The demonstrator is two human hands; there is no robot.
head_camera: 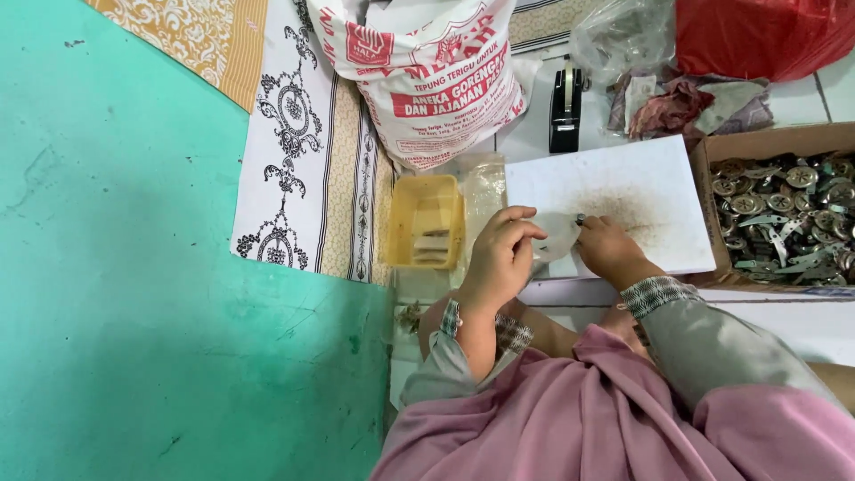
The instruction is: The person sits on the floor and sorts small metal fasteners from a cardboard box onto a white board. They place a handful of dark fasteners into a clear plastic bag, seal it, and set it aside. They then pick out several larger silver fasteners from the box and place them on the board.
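The left hand (500, 254) is curled with its fingertips pinched together on the edge of a thin, clear plastic piece (552, 233), probably a small bag or a film, though the view is too washed out to say which. The right hand (606, 245) sits just beside it, thumb and forefinger closed on a small dark metal part (580, 218) held at the plastic's far edge. Both hands work over the near left corner of a white board (623, 191) dusted with brownish residue.

The metal part looks tiny, hard and stiff, light enough for a fingertip pinch and easy to drop; gripping it by its sides between two fingertips suits it. The plastic is limp and slippery, best held at its rim so that it stays open.

Left of the hands stands a yellow plastic tray (426, 218) with pale strips in it. To the right, a cardboard box (773, 142) holds a heap of silvery metal discs and brackets (784, 214). Farther off lie a printed white sack (436, 80), a black tape dispenser (565, 107), crumpled rags (677, 107) and a red plastic bag (757, 36). A green floor (116, 267) spreads to the left, partly covered by patterned cloth (303, 151).
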